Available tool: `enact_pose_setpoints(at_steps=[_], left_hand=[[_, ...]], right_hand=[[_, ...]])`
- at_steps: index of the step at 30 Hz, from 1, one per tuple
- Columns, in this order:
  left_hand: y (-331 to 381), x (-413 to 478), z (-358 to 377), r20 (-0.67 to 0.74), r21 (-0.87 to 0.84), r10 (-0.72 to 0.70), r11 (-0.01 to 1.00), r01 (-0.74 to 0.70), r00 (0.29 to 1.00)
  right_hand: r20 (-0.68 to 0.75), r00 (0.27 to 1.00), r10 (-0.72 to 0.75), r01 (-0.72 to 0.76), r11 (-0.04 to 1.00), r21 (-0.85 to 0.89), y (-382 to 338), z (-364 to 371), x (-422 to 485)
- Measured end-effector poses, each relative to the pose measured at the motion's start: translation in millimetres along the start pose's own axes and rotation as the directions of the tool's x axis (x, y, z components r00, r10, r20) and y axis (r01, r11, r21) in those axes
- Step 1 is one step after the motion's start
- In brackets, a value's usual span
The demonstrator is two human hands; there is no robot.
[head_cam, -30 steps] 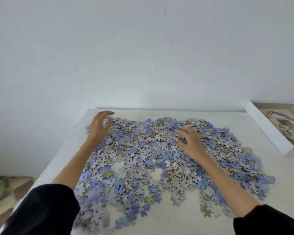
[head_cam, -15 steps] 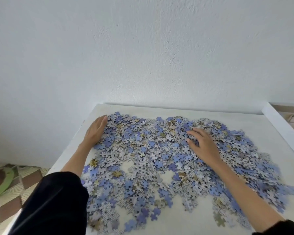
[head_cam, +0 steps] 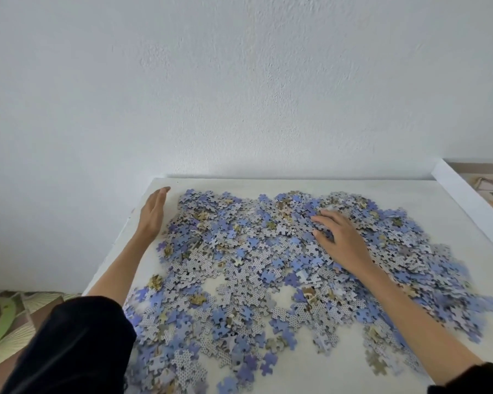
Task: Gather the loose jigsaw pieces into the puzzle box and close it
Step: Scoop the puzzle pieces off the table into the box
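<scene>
A wide heap of loose jigsaw pieces [head_cam: 268,268], blue, grey and some tan, covers most of the white table [head_cam: 427,194]. My left hand [head_cam: 152,214] stands on its edge with straight fingers at the heap's far left side, on the bare table by the pieces. My right hand [head_cam: 340,240] lies palm down on the heap right of the middle, fingers spread over the pieces. The white puzzle box [head_cam: 467,194] stands open at the far right, partly cut off by the frame edge, with a picture showing inside.
A white wall rises right behind the table. The table's left edge runs close to my left arm, with patterned floor [head_cam: 17,319] below it. Bare tabletop shows between the heap and the box.
My left hand has shifted out to the heap's left edge and turned upright. My right hand stayed on the pile. The view has swung left, so less of the box shows.
</scene>
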State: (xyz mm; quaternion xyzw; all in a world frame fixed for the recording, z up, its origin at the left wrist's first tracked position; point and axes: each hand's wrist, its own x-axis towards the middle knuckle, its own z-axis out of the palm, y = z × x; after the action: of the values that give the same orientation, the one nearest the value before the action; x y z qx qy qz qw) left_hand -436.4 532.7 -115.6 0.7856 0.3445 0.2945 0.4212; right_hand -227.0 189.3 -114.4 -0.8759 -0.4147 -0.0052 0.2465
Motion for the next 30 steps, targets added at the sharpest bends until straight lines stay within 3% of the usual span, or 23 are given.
enact_pose_setpoints(at_steps=[3, 8, 13, 18, 24, 30], left_hand=[[-0.6, 19.1, 4.3, 0.097, 0.038, -0.052, 0.998, 0.048, 0.994], [7.3, 32.3, 24.2, 0.192, 0.092, -0.018, 0.996, 0.000, 0.981], [11.2, 26.0, 35.6, 0.319, 0.120, 0.101, 0.982, -0.145, 0.942], [21.1, 9.4, 39.1, 0.350, 0.066, 0.197, 0.970, -0.234, 0.916], [24.6, 26.9, 36.3, 0.282, -0.060, 0.117, 0.993, -0.104, 0.952], [36.4, 43.4, 49.5, 0.410, -0.163, 0.033, 0.986, 0.038, 0.912]], right_hand=[[0.003, 1.000, 0.008, -0.008, 1.000, -0.003, -0.1, 0.0, 0.2], [-0.002, 1.000, 0.004, -0.004, 1.000, -0.007, -0.1, -0.5, 0.6], [-0.012, 1.000, -0.002, 0.002, 1.000, -0.009, 1.2, 0.2, 0.6], [-0.020, 1.000, -0.004, 0.004, 1.000, -0.014, 0.9, 0.0, -0.3], [-0.015, 1.000, -0.007, 0.007, 1.000, -0.011, 0.9, 0.5, -0.6], [-0.014, 1.000, 0.007, -0.007, 1.000, -0.004, 1.1, 0.0, -1.0]])
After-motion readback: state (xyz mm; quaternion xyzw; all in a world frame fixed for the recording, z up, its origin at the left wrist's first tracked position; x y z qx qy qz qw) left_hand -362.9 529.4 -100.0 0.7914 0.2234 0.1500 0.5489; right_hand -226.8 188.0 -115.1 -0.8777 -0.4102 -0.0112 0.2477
